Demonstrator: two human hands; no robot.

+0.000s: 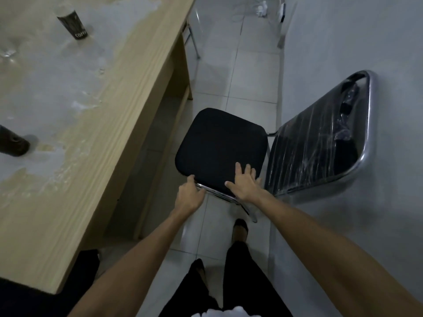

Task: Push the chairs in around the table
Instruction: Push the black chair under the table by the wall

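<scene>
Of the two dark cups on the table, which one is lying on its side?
The cup at the left edge lies on its side; the lidded coffee cup farther back stands upright.

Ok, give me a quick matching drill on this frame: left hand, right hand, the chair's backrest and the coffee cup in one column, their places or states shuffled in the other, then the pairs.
Things:
1. left hand
2. right hand
3. backrest
4. coffee cup

Places or states:
A. wrapped in clear plastic, against the wall
B. gripping the chrome rail at the seat's near edge
C. standing on the table
D. lying flat, fingers spread, on the black seat cushion

Pairs: 1-B, 2-D, 3-A, 4-C
</scene>
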